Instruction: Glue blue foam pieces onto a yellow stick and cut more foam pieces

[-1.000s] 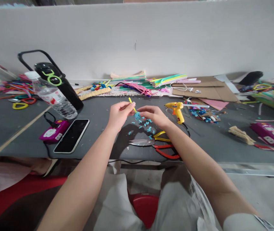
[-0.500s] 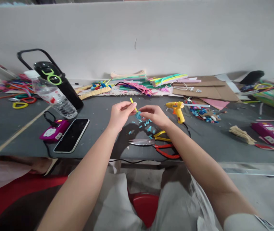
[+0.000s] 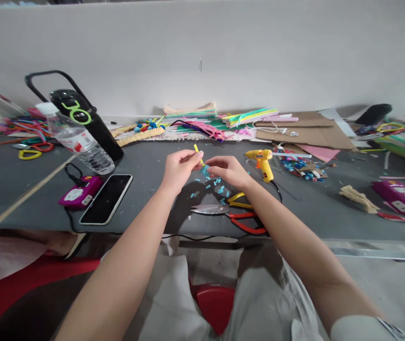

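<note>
My left hand [image 3: 181,169] pinches a short yellow stick [image 3: 198,152] between thumb and fingertips, its upper end slanting out past the thumb. At the stick's lower end is a small light-blue piece [image 3: 205,171], too small to make out clearly. My right hand [image 3: 229,169] is closed with its fingertips on that blue piece. Several tiny blue bits [image 3: 220,189] lie scattered on the table under my hands. Nearer to me lie large scissors [image 3: 211,209] with one yellow and one red handle, blades pointing left, partly under my right forearm.
A yellow glue gun [image 3: 264,163] lies right of my hands on the grey table [image 3: 145,208]. To the left are a phone [image 3: 107,199], a purple power socket [image 3: 80,193], a water bottle [image 3: 81,142] and a black flask [image 3: 104,137]. Coloured pipe cleaners [image 3: 252,117] line the wall.
</note>
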Tool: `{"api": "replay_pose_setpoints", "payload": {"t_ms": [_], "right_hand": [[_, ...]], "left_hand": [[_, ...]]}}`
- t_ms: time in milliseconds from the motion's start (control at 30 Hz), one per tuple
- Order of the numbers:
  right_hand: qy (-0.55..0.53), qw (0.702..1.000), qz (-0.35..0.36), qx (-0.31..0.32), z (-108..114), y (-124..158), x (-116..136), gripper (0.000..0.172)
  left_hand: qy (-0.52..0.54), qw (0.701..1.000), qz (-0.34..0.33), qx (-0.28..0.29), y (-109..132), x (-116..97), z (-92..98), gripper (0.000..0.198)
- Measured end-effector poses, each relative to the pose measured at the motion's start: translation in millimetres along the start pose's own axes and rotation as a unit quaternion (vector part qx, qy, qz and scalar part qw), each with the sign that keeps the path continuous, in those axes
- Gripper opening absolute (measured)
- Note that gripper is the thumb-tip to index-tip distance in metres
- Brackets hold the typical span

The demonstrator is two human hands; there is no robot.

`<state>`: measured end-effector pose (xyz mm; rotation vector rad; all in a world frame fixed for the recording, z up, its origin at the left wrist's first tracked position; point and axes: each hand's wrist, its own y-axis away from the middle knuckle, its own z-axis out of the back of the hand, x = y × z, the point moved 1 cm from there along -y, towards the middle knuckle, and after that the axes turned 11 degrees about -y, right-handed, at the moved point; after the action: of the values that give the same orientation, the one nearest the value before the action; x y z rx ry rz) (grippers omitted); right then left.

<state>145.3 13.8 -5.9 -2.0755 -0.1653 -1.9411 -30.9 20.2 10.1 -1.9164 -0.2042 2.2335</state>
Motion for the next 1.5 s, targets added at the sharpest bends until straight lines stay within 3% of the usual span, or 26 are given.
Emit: {"api": "replay_pose_setpoints", "payload": {"t_ms": [700,900,1067,1300,1500], "right_hand": [[0.026,1.000,0.001,-0.014,0,0,1,0.028],[-0.029,0.999,-0.012,-0.031,1,2,9,0.024],[0.050,0.997,0.037,-0.050,7,-2,7,0.018],[0.132,0.991,0.013,-0.020,31,11,10,0.030],[0.152,0.986,-0.058,-0.041,84,55,18,0.026]], "left_hand": [[0.000,1.000,0.012,0.008,1,-2,-1.1,0.042],[-0.011,1.000,0.017,-0.024,-3,2,6.0,0.042],[-0.021,0.999,0.014,-0.031,-7,4,12.0,0.040],[-0.013,0.999,0.020,-0.034,-11,5,16.4,0.040],[-0.023,0.999,0.014,-0.036,-14,7,18.2,0.039]]}}
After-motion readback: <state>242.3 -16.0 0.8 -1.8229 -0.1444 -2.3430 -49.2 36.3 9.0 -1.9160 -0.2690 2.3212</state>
